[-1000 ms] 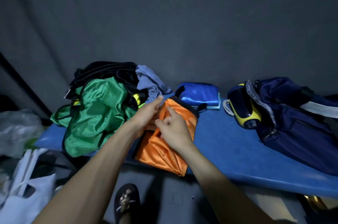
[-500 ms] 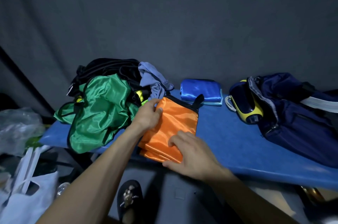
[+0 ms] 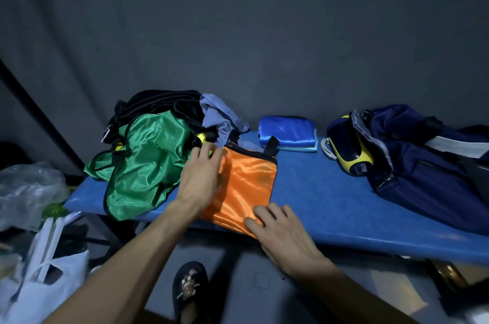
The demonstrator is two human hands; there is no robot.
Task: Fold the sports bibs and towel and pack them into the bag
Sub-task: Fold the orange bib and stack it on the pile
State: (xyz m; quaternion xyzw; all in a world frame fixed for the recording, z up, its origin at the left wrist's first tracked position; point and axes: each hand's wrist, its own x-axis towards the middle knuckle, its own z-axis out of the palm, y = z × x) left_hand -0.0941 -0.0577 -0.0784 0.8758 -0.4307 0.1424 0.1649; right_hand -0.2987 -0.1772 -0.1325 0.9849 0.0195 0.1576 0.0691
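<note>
An orange bib [image 3: 247, 183] with black trim lies folded on the blue bench [image 3: 330, 207]. My left hand [image 3: 199, 178] presses flat on its left side, fingers straight. My right hand [image 3: 283, 228] rests on its near right corner at the bench edge, fingers spread. A crumpled green bib [image 3: 148, 162] lies to the left, under a heap of black bibs [image 3: 158, 104] and a grey-blue towel [image 3: 222, 120]. A folded blue bib [image 3: 287, 130] sits at the back on a light blue cloth. The navy bag [image 3: 423, 159] lies open at the right.
A yellow and black item [image 3: 346, 151] sticks out of the bag's mouth. White and clear plastic bags [image 3: 34, 270] stand on the floor at the left. A foot in a black slipper [image 3: 189, 289] is below the bench. A dark wall runs behind.
My right hand slid from the middle of the orange bib down to its near corner. My left hand moved onto the bib's left side and flattened. The bib now lies smoother and folded.
</note>
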